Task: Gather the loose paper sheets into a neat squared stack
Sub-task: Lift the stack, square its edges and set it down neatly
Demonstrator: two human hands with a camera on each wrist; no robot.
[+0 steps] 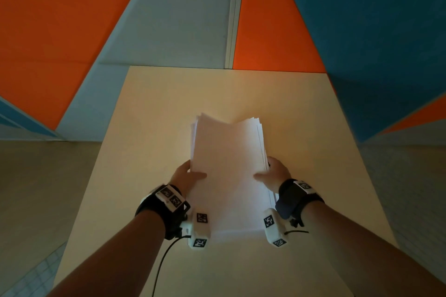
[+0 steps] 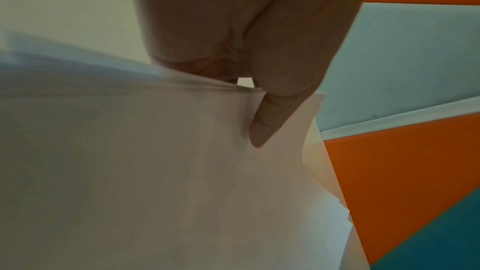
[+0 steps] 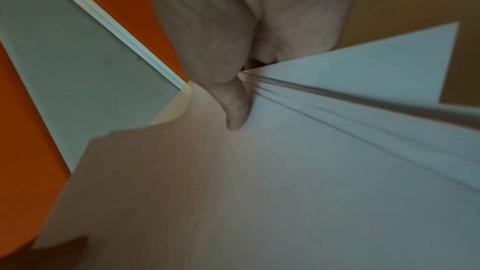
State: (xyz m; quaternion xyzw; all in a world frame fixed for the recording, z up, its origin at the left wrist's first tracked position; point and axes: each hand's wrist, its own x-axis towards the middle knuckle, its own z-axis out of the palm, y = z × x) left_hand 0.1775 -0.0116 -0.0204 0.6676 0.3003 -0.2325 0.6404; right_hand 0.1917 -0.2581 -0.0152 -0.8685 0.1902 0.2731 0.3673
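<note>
A bundle of white paper sheets (image 1: 229, 171) is held over the beige table (image 1: 149, 108), its long side running away from me. My left hand (image 1: 188, 175) grips the left edge, thumb on top. My right hand (image 1: 272, 173) grips the right edge the same way. The far ends of the sheets are uneven and fan apart slightly. In the left wrist view my left hand (image 2: 259, 93) pinches the sheets (image 2: 155, 171), thumb pressed on the top sheet. In the right wrist view my right hand (image 3: 233, 93) pinches the sheets (image 3: 285, 192), whose edges splay apart to the right.
Orange (image 1: 48, 31), grey and blue (image 1: 386, 31) wall panels stand behind and beside the table. The tabletop's far edge (image 1: 226, 69) meets the wall. A black cable (image 1: 164, 258) hangs from my left wrist band. Tiled floor shows at both sides.
</note>
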